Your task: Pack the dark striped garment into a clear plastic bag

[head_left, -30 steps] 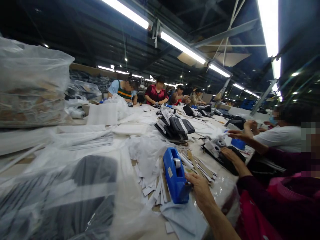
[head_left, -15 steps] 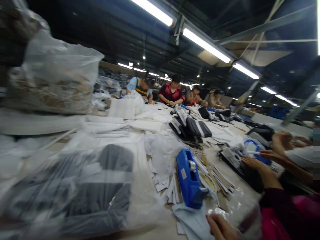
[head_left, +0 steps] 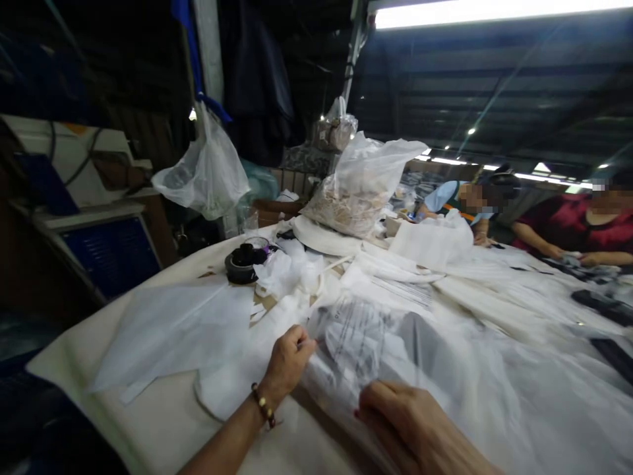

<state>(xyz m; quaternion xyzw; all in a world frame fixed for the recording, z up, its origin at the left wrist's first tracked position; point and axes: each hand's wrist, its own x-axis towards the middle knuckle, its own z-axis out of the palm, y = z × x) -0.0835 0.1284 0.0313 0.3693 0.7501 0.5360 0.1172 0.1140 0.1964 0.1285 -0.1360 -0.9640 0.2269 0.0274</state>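
My left hand (head_left: 287,361), with a bead bracelet on its wrist, is closed in a pinch on the edge of a clear plastic bag (head_left: 376,336) with printed lines on it. My right hand (head_left: 405,422) is closed on the same bag lower down, near the table's front edge. The bag lies crumpled over white sheets (head_left: 173,330) spread on the cream table (head_left: 148,422).
A black tape roll (head_left: 242,264) sits behind the sheets. A stuffed clear bag (head_left: 361,185) stands at the back, another plastic bag (head_left: 205,171) hangs from a post. Two other people (head_left: 568,224) work at the far right. A blue cabinet (head_left: 113,254) stands left.
The view has swung left, away from the blue tape dispenser and the neighbours. Both my hands have come in and taken hold of the clear plastic bag.
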